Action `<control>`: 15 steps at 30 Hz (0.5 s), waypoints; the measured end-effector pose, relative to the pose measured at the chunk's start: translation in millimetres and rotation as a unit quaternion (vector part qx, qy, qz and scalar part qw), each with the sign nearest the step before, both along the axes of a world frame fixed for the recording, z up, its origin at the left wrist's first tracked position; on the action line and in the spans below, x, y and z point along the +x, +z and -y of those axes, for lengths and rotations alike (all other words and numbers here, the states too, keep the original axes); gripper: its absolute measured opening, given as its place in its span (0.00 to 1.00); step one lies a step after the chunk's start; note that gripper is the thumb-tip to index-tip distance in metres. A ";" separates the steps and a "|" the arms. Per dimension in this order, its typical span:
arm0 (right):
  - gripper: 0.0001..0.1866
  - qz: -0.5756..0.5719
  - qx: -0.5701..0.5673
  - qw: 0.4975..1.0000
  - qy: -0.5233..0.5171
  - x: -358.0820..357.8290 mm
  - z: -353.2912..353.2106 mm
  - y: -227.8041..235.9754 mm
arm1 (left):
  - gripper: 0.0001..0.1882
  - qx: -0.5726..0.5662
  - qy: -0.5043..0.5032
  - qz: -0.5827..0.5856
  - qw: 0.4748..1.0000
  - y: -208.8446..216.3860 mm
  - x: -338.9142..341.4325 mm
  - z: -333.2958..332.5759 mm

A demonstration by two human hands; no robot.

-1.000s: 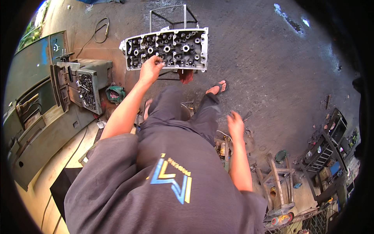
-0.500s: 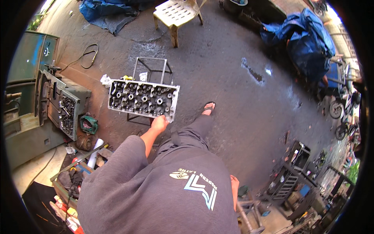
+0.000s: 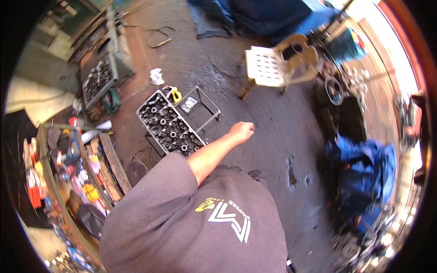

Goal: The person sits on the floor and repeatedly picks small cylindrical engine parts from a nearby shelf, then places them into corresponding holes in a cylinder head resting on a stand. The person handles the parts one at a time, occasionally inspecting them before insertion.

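My left hand (image 3: 242, 132) is in mid-air over the dark floor, its fingers curled in with no object visible in them. Its forearm crosses in front of the near right end of an engine cylinder head (image 3: 165, 122), hiding part of it. That cylinder head lies on a metal frame stand (image 3: 212, 119), its valve side up, with rows of springs and ports showing. The hand is apart from it. Beside its far edge is a yellow and black object (image 3: 175, 94), and a small white packet (image 3: 188, 104) sits at the stand. My right hand is out of sight.
A cream plastic chair (image 3: 263, 66) stands ahead. To the left are a metal tray (image 3: 98, 79) of small parts and a cluttered crate (image 3: 68, 200). Blue tarps (image 3: 364, 159) cover things at right. A cable (image 3: 161, 37) lies on the floor.
My left hand has let go of the cylinder head's near edge and swung right. The view has turned right, and my right hand has dropped out of it.
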State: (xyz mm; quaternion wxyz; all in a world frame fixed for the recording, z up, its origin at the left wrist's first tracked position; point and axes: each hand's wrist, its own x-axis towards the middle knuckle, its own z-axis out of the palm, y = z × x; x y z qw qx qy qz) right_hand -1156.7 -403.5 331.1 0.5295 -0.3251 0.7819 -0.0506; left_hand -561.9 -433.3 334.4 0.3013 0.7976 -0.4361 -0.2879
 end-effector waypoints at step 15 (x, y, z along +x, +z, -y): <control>0.13 -0.192 -0.170 0.471 0.844 153.4 474.5 -162.0 | 0.12 0.302 0.548 -0.067 0.777 -56.3 166.6 -146.9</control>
